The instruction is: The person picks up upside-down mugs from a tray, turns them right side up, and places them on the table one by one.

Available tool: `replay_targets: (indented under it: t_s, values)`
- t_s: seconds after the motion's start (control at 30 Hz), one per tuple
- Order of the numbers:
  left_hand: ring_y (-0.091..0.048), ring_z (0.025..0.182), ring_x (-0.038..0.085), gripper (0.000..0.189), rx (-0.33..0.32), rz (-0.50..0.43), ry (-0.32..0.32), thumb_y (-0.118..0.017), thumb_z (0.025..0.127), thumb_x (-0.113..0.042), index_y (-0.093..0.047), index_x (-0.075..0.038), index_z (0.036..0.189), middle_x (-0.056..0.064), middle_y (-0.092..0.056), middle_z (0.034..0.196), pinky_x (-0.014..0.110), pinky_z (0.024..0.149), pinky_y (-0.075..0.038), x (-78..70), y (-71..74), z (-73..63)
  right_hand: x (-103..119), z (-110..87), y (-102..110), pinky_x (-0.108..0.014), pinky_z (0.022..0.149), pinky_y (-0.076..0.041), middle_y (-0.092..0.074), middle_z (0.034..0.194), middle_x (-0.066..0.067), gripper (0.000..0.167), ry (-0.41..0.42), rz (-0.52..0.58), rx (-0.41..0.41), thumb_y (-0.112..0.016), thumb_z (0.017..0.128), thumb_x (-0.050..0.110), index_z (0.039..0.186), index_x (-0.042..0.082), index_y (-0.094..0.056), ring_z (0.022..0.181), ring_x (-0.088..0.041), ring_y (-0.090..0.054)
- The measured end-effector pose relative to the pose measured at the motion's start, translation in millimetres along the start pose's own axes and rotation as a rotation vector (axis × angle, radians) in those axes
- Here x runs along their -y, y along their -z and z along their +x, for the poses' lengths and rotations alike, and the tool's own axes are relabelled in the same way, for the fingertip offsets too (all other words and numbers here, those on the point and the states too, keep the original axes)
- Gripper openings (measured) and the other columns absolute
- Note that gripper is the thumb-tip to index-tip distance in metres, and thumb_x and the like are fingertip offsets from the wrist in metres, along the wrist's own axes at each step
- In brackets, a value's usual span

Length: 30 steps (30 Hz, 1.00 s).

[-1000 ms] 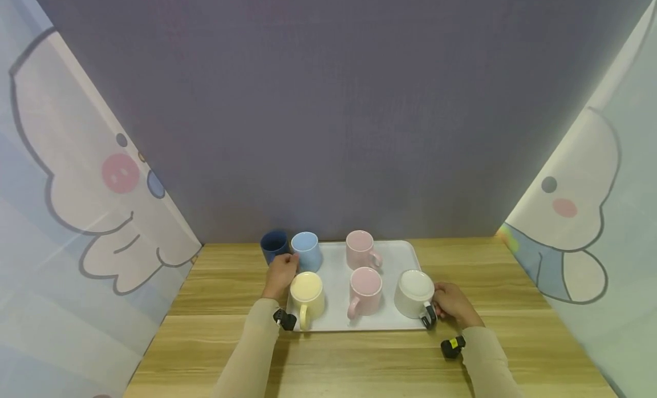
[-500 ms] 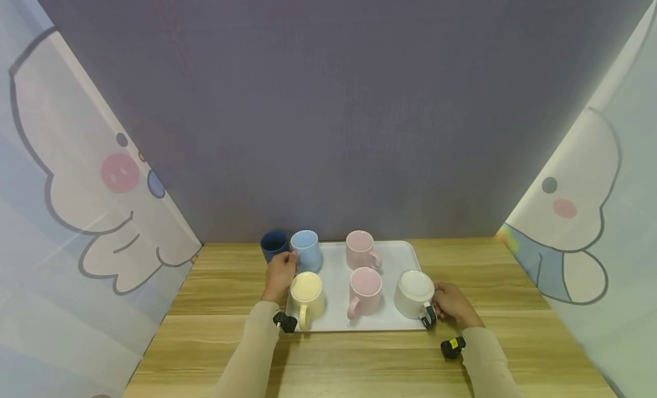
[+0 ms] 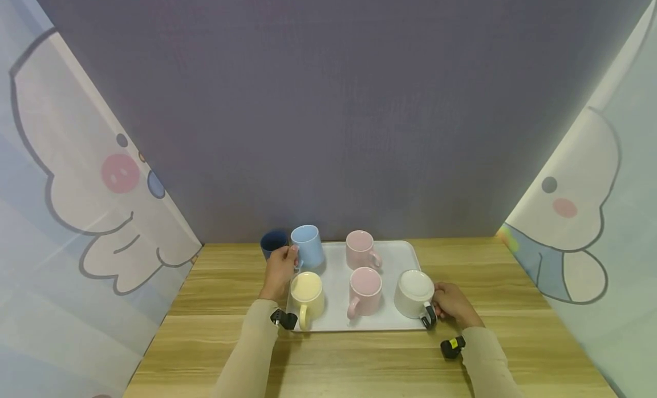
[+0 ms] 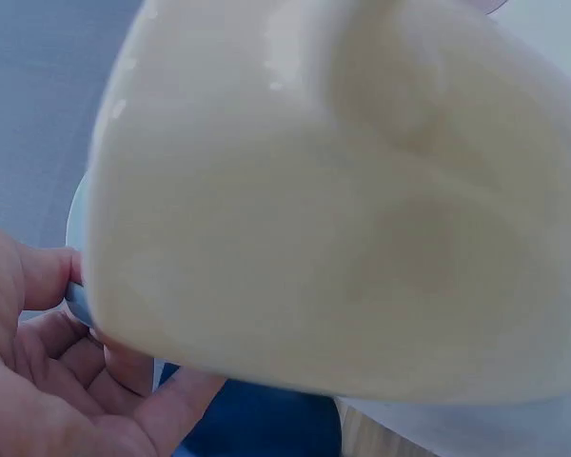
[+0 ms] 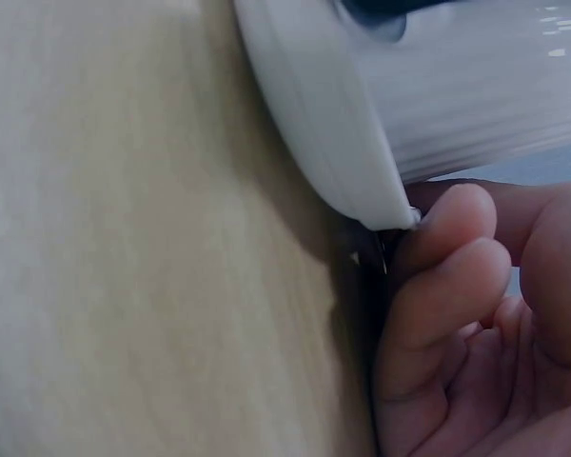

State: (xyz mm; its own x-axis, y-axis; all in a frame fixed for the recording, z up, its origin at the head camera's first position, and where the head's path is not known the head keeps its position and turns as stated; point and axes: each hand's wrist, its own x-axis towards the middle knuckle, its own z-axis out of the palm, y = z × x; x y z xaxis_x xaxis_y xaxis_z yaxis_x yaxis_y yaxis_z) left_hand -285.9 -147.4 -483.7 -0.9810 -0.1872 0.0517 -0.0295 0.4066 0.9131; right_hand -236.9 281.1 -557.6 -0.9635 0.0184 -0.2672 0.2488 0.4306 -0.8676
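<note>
My left hand [image 3: 279, 269] pinches the handle of a light blue mug [image 3: 309, 251], which is raised a little above the white tray [image 3: 336, 318] at its back left. In the left wrist view, the yellow mug [image 4: 266, 219] hides most of the blue one, but thumb and fingers [image 4: 52, 276] show closed on the handle. My right hand [image 3: 454, 302] grips the tray's right edge, beside an upside-down white mug [image 3: 413, 298] with a black handle. Curled fingertips [image 5: 466, 219] lie against the tray's rim in the right wrist view.
Left of the blue mug, a dark blue mug [image 3: 274, 244] stands on the wooden table [image 3: 359, 364], beside the tray. Two pink mugs stand on the tray, one upright [image 3: 358, 250] at the back and one upside down [image 3: 365, 292] in front. A grey wall [image 3: 333, 130] rises behind.
The light blue mug has risen slightly off the tray in my left hand, and its handle now shows between the fingers. My right hand has stayed where it was.
</note>
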Motion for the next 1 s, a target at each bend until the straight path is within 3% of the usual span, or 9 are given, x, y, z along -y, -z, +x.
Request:
replay_targets:
  t_s: [0.1, 0.2, 0.37, 0.57, 0.73, 1.0]
  values:
    - [-0.062, 0.089, 0.036, 0.046, 0.021, -0.073, 0.02, -0.049, 0.109, -0.031, -0.058, 0.009, 0.089, 0.016, -0.059, 0.083, 0.044, 0.08, -0.061, -1.7, 0.7, -1.3, -0.3, -0.5, -0.7, -0.022, 0.045, -0.043, -0.048, 0.057, 0.002, 0.033, -0.002, -0.007, 0.0, -0.049, 0.093, 0.003, 0.12, -0.013, -0.058, 0.048, -0.009, -0.046]
    - [-0.062, 0.089, 0.037, 0.045, 0.022, -0.107, 0.027, -0.049, 0.109, -0.029, -0.057, 0.01, 0.089, 0.019, -0.058, 0.084, 0.047, 0.082, -0.06, -2.7, 0.9, -2.7, -0.5, -1.3, -1.0, -0.022, 0.045, -0.043, -0.048, 0.056, 0.001, 0.033, -0.004, -0.005, 0.001, -0.048, 0.092, 0.002, 0.12, -0.012, -0.058, 0.048, -0.009, -0.046]
    - [-0.059, 0.083, 0.026, 0.04, 0.02, -0.198, 0.036, -0.05, 0.109, -0.027, -0.057, 0.005, 0.086, 0.012, -0.057, 0.08, 0.044, 0.079, -0.061, -2.2, 0.5, -2.0, -0.1, -1.8, -0.4, -0.022, 0.045, -0.043, -0.048, 0.056, 0.002, 0.034, 0.002, -0.003, 0.01, -0.048, 0.092, 0.003, 0.121, -0.013, -0.057, 0.048, -0.009, -0.045]
    - [-0.05, 0.07, 0.019, 0.036, 0.047, -0.314, 0.047, -0.046, 0.11, -0.024, -0.057, 0.004, 0.089, 0.006, -0.054, 0.079, 0.047, 0.08, -0.061, -6.8, 0.3, -3.0, 0.7, -0.9, 0.1, -0.022, 0.045, -0.042, -0.048, 0.056, 0.002, 0.027, 0.001, -0.002, -0.004, -0.047, 0.093, 0.002, 0.112, -0.011, -0.06, 0.048, -0.009, -0.045]
    - [-0.044, 0.063, 0.014, 0.036, 0.074, -0.388, 0.064, -0.04, 0.112, -0.025, -0.052, -0.001, 0.088, 0.003, -0.052, 0.082, 0.056, 0.091, -0.058, -13.5, 0.9, -5.1, -0.2, 1.2, 0.2, -0.022, 0.045, -0.041, -0.048, 0.057, 0.002, 0.023, 0.015, -0.01, -0.02, -0.045, 0.093, 0.002, 0.106, -0.01, -0.06, 0.049, -0.01, -0.047]
    - [-0.039, 0.062, 0.009, 0.03, 0.167, -0.635, 0.117, -0.033, 0.113, -0.021, -0.044, -0.008, 0.088, -0.001, -0.046, 0.083, 0.061, 0.105, -0.048, -18.3, 1.2, -6.2, -0.8, 1.6, 0.3, -0.022, 0.046, -0.041, -0.049, 0.058, 0.001, 0.028, -0.006, -0.023, -0.021, -0.045, 0.092, 0.002, 0.112, -0.012, -0.059, 0.05, -0.01, -0.047]
